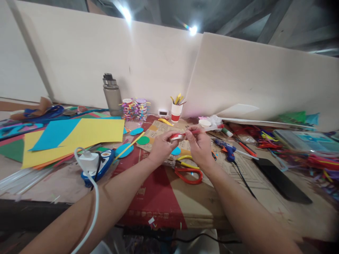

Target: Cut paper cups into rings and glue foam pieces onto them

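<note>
My left hand (164,145) is closed around a small red-and-white rounded piece (177,136), which faces my right hand. Whether this is part of a paper cup or a roll, I cannot tell. Fingers pinched, my right hand (200,144) holds a thin red strip (195,132) close beside that piece. Below both hands lie scissors (188,176) with red and yellow handles. A blue paper disc (176,151) shows between the wrists, and a green disc (143,140) is left of my left hand.
A blue glue gun (230,151) and a black phone (282,181) lie at right. Yellow paper (100,130) and a power strip (106,162) with a white cable are at left. Behind stand a bottle (112,95), a cup of tools (176,111) and two strip-covered cups (141,109).
</note>
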`<action>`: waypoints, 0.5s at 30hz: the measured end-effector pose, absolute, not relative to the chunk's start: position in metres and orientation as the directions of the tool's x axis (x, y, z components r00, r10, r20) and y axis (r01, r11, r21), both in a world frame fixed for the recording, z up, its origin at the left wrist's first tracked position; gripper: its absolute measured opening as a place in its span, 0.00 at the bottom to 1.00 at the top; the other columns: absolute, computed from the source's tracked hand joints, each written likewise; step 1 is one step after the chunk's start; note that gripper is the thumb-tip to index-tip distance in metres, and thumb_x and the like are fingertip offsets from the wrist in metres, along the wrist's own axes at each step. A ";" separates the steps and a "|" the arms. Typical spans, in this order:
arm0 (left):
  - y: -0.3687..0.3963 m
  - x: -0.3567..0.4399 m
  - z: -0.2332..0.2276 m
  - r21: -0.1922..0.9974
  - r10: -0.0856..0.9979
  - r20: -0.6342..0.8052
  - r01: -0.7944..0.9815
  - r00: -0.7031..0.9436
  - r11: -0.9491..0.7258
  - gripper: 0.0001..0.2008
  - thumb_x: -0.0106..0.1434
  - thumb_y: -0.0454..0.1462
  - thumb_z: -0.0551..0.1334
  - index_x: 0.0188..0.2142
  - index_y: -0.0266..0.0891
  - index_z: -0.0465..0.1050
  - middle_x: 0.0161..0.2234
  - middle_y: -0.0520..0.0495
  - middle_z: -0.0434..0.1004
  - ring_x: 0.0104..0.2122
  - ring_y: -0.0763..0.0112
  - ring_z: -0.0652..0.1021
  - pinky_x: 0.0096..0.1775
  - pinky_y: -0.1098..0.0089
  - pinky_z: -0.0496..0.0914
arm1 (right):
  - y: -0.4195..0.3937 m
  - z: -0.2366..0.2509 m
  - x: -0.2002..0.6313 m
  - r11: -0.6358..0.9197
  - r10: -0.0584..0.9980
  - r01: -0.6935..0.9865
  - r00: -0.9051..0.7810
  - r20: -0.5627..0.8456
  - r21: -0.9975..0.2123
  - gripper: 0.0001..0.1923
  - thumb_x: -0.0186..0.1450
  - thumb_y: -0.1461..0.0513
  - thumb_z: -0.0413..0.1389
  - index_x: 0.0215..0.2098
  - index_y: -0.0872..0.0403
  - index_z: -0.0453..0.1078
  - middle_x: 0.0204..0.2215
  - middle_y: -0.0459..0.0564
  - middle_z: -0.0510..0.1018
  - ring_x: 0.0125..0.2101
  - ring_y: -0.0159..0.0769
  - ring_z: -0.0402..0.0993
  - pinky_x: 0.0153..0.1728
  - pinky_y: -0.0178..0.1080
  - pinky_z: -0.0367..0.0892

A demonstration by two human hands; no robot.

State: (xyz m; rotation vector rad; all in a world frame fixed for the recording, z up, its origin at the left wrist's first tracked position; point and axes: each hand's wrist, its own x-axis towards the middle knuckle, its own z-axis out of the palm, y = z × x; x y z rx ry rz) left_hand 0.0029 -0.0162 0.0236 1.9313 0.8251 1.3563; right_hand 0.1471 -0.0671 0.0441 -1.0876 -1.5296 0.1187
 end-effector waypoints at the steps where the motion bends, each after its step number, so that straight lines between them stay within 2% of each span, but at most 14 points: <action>1: -0.017 0.003 0.023 0.773 0.776 0.566 0.148 0.277 -0.617 0.10 0.57 0.34 0.63 0.39 0.40 0.80 0.36 0.48 0.83 0.36 0.67 0.79 0.42 0.70 0.71 | -0.067 0.044 0.147 0.555 0.677 0.565 0.121 0.726 -0.611 0.11 0.69 0.53 0.50 0.36 0.50 0.67 0.28 0.47 0.76 0.30 0.36 0.73 0.34 0.39 0.65; 7: -0.018 0.003 0.023 0.696 0.736 0.621 0.243 0.270 -0.676 0.12 0.58 0.33 0.62 0.41 0.40 0.80 0.38 0.49 0.83 0.37 0.68 0.79 0.43 0.69 0.72 | -0.068 0.045 0.144 0.548 0.645 0.655 0.066 0.762 -0.520 0.12 0.69 0.53 0.50 0.34 0.51 0.67 0.28 0.48 0.77 0.31 0.37 0.73 0.35 0.38 0.65; 15: -0.017 0.002 0.021 0.664 0.710 0.642 0.253 0.291 -0.704 0.12 0.58 0.32 0.62 0.41 0.39 0.79 0.40 0.47 0.83 0.39 0.67 0.80 0.44 0.68 0.72 | -0.067 0.046 0.144 0.551 0.615 0.694 0.036 0.787 -0.462 0.12 0.69 0.54 0.49 0.34 0.51 0.68 0.29 0.49 0.77 0.31 0.38 0.74 0.35 0.40 0.66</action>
